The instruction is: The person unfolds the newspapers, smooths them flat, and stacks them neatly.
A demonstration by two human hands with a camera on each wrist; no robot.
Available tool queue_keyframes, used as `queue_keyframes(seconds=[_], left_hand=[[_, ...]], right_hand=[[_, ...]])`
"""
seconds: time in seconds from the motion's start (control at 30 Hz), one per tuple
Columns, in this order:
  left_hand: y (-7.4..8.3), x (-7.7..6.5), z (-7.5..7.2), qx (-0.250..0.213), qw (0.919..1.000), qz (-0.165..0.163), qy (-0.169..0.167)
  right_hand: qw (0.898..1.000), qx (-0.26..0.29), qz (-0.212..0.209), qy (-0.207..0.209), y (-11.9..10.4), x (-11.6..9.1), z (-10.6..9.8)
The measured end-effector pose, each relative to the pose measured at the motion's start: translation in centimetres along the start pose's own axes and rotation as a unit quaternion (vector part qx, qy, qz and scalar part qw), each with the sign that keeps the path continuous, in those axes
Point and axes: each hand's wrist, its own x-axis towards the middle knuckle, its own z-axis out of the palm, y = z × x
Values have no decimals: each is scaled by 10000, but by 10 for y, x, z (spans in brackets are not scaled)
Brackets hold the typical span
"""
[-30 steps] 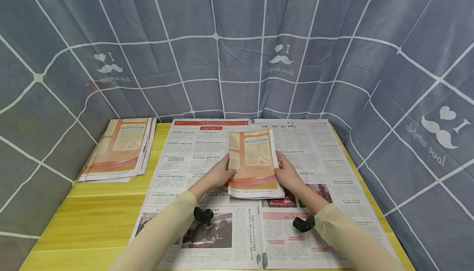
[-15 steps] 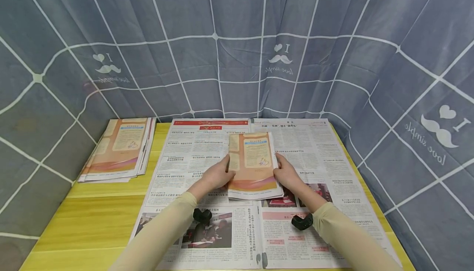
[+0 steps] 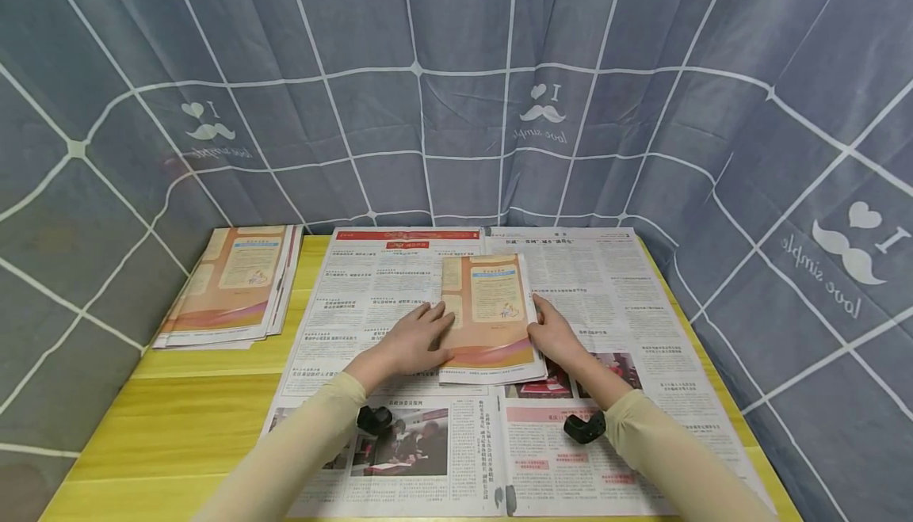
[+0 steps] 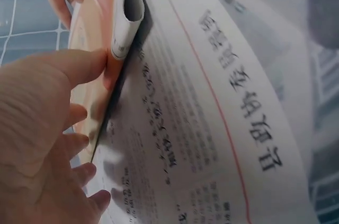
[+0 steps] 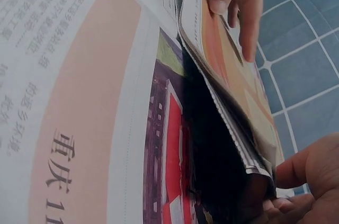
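A folded newspaper with an orange printed page on top lies over an opened-out newspaper in the middle of the table. At its left edge my left hand has its fingers spread; in the left wrist view the thumb of that hand touches the folded edge. My right hand pinches the right edge. In the right wrist view, the right hand has its thumb above the layers and its fingers beneath, partly hidden, with that edge raised off the sheet below.
A pile of similar folded newspapers lies at the table's back left. Yellow wood-grain table shows left of the opened-out sheets. Grey-blue curtains with white lines hang close around the back and both sides.
My left hand has loosened its grip on the left edge, its fingers spreading and the hand shifting slightly left. The right hand and the folded newspaper have stayed nearly in place.
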Motion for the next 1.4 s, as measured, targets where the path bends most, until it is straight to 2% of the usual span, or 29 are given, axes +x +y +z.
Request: queue_keyframes(seconds=[0.1, 0.27, 0.47, 0.73, 1.0, 1.27, 1.4], left_hand=[[-2, -2, 1, 81, 9998, 58, -143], [-4, -4, 2, 91, 9997, 65, -200], [-5, -4, 3, 125, 9995, 17, -303], [-7, -3, 6, 243, 9992, 28, -331], [-7, -3, 7, 344, 9988, 94, -336], [-9, -2, 8, 339, 9986, 102, -389], [-9, -3, 8, 330, 9986, 73, -404]], right_hand=[[10000, -9, 10, -12, -1, -1, -1], [9999, -120, -52, 17, -1, -4, -3], [9978, -505, -399, 158, 0, -8, -4], [9894, -1166, -713, 496, 1, -15, -6], [9744, -1942, -894, 696, 5, -19, -6], [9709, -2099, -865, 765, 5, -19, -5], [9751, -1900, -811, 808, 6, -18, -4]])
